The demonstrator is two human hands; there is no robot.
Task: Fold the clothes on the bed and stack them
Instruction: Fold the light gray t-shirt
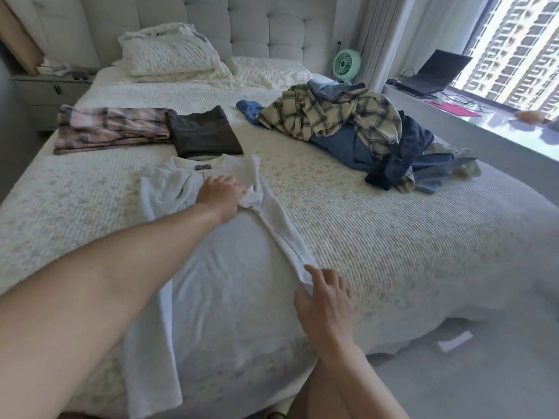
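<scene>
Covering the bed (pixel 393 237), a textured cream spread beside a window (pixel 514 55).

White shirt (pixel 223 267) smooth matt cloth; bed cover (pixel 378 237) ribbed, rough textile; headboard (pixel 257 25) tufted fabric; far-right fan (pixel 346 64) plastic.

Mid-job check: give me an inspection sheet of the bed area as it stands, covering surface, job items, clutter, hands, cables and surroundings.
Surface: bed with white textured cover, wrinkled under the work.
Job's things: white shirt laid flat, right side folded inward; folded pink plaid garment and folded dark top side by side, not stacked; unfolded pile of plaid and blue clothes at right.
Clutter: pillows at the headboard.
Hands: left hand presses the shirt near the collar; right hand touches the folded edge, no clear grip.
Cables: wires by the laptop on the window ledge.
Surroundings: green fan, nightstand, window.
</scene>
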